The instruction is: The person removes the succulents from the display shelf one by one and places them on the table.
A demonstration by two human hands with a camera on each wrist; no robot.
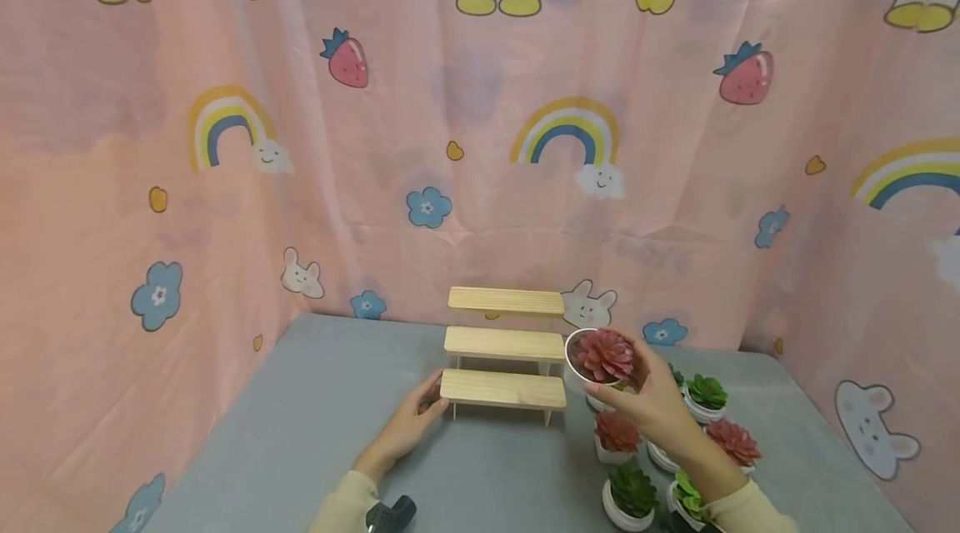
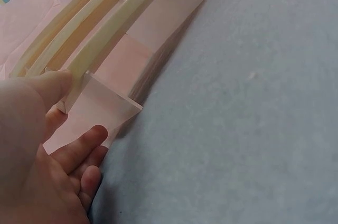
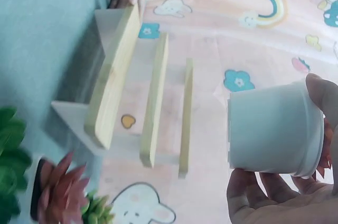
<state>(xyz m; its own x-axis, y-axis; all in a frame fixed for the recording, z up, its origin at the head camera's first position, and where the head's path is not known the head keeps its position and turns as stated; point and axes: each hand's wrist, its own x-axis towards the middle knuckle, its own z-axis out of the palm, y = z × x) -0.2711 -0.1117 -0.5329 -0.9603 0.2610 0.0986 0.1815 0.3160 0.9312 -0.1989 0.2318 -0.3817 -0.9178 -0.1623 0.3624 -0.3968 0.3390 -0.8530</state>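
Note:
A three-tier wooden display stand [image 1: 504, 343] with clear supports stands on the grey table. My left hand [image 1: 412, 420] is at the left end of its lowest board; in the left wrist view the thumb [image 2: 55, 87] lies against the board's end and the other fingers bend by the clear side support [image 2: 97, 113]. My right hand [image 1: 651, 396] holds up a red succulent [image 1: 604, 355] in a white pot [image 3: 272, 129], right of the stand, tilted in the head view. Thumb and fingers grip the pot from opposite sides.
Several potted succulents stand at the right under my right arm, among them a red one [image 1: 617, 433], another red one [image 1: 732, 441] and green ones [image 1: 632, 491]. A pink printed cloth [image 1: 420, 125] hangs behind the table [image 1: 337, 383].

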